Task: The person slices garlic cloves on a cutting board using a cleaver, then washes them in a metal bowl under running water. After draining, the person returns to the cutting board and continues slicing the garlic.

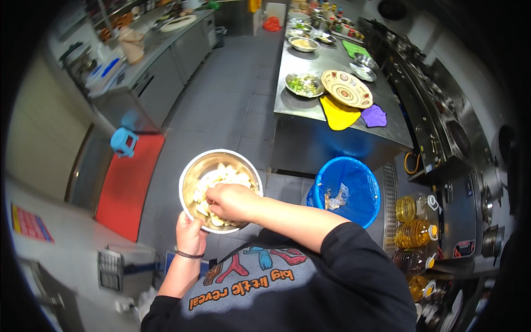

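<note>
My left hand (pixel 191 233) grips the near left rim of a round metal bowl (pixel 188 176), thumb over the edge. Pale slices of food (pixel 226 174), whose kind I cannot tell, lie in the bowl. My right hand (pixel 232 202) reaches into the bowl with curled fingers among the slices; whether it pinches any is hidden. The bowl is held over the floor in front of my body.
A blue-lined bin (pixel 317 195) stands to the right. Beyond it, a steel table (pixel 296 108) carries a bowl of chopped greens (pixel 304 85), a patterned plate (pixel 347 89) and cloths. Oil jugs (pixel 412 234) stand right; a blue stool (pixel 123 142) is on the left.
</note>
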`<control>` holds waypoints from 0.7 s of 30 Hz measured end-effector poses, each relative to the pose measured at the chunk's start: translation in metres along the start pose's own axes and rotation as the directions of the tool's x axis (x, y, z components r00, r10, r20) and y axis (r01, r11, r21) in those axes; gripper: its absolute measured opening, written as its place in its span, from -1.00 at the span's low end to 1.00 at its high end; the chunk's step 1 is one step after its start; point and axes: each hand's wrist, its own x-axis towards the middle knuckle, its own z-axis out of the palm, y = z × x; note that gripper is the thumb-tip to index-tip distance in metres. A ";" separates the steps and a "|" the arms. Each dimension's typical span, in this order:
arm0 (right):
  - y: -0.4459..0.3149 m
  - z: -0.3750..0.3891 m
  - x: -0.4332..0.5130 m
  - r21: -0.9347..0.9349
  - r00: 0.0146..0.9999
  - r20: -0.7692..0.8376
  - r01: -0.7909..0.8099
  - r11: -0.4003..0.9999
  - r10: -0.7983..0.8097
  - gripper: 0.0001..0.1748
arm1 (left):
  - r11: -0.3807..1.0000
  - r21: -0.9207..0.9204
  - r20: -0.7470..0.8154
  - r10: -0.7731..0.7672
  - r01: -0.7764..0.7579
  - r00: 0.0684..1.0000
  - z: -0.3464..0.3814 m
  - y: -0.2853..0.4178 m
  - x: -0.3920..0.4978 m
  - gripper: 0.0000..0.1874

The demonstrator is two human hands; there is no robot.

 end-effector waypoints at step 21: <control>0.335 -0.216 0.372 0.470 0.971 -0.106 -0.141 0.871 0.214 -0.78 | 0.969 0.208 -0.355 0.200 -0.132 0.913 -0.055 0.131 0.465 -0.56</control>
